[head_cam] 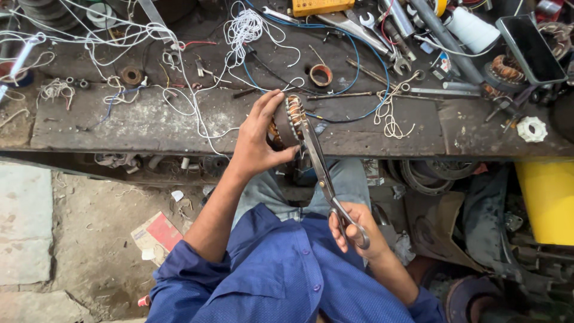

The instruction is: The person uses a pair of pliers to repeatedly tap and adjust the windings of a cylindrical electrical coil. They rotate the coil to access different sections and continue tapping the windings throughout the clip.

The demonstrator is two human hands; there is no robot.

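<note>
My left hand [258,140] grips a round motor stator [288,121] with copper windings, held on edge just above the front edge of the workbench [149,128]. My right hand [353,230] has its fingers through the handles of long metal scissors [323,173]. The scissor blades reach up to the stator's windings and touch them. Whether the blades are around a wire is hidden.
White wires [179,66] and blue wires [359,66] tangle across the dirty bench. Wrenches and pliers [382,36], a tape roll [320,75], a white thread spool [472,29], a dark phone [531,49] and a white gear [531,128] lie about. A yellow container [547,200] stands at the right.
</note>
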